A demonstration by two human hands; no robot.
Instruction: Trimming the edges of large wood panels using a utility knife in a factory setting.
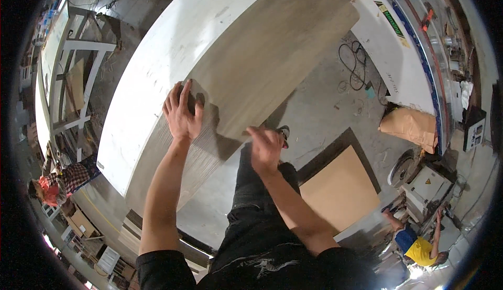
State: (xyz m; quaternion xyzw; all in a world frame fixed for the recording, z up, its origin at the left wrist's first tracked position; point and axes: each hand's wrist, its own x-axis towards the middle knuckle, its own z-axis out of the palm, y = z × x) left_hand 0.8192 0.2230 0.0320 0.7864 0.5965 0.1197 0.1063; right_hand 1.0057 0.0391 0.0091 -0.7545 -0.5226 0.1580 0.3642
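A long grey-brown wood-grain board (272,44) lies slantwise in front of me, along a large white panel (157,54). My left hand (183,117) rests on the board near its left edge, fingers stretched and apart, holding nothing. By the board's right edge is my right hand (266,151), slightly blurred, with its fingers curled together and the tips at the edge. Whether anything is pinched in them is hidden. Nearer to me, below my left hand, the surface (196,161) shows a more streaked grain and shadow.
A tan sheet (340,190) lies on the floor to the right. Beyond it are a brown paper-wrapped bundle (411,127), a black cable (353,67) and a white-sided machine (393,54). A white frame (86,80) stands left. Other people (419,248) are at lower right and far left.
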